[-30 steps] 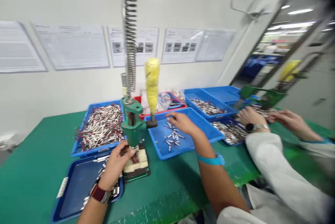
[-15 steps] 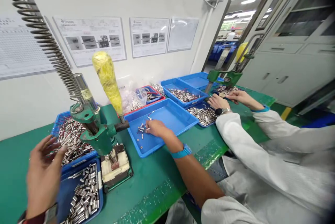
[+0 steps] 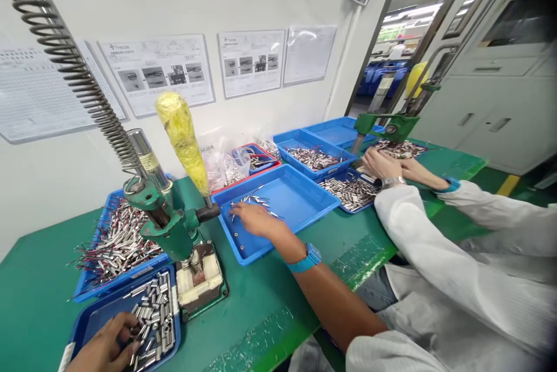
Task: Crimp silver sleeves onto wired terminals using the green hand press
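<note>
My left hand (image 3: 107,347) reaches into the dark blue tray (image 3: 89,321) at the near left, fingers on the small metal sleeves (image 3: 152,317) lying there. My right hand (image 3: 255,220) rests palm down in the blue tray (image 3: 300,201) at the middle, over a few small finished metal pieces (image 3: 251,201); what its fingers hold is hidden. Between the two hands stands a green hand press (image 3: 167,221) with a yellow-wrapped lever (image 3: 183,140), a long spring (image 3: 65,58) and a cream fixture block (image 3: 198,276) at its base.
A blue tray of wired metal parts (image 3: 115,241) sits behind the left tray. To the right a co-worker in a white coat (image 3: 435,238) works with both hands (image 3: 383,163) at a second green press (image 3: 387,125), among several blue trays (image 3: 311,157). Instruction sheets (image 3: 159,70) hang on the wall.
My left hand left the press fixture, lifted, then dropped into the near left tray of sleeves. My right hand stayed in the middle blue tray. The view swung left and down.
</note>
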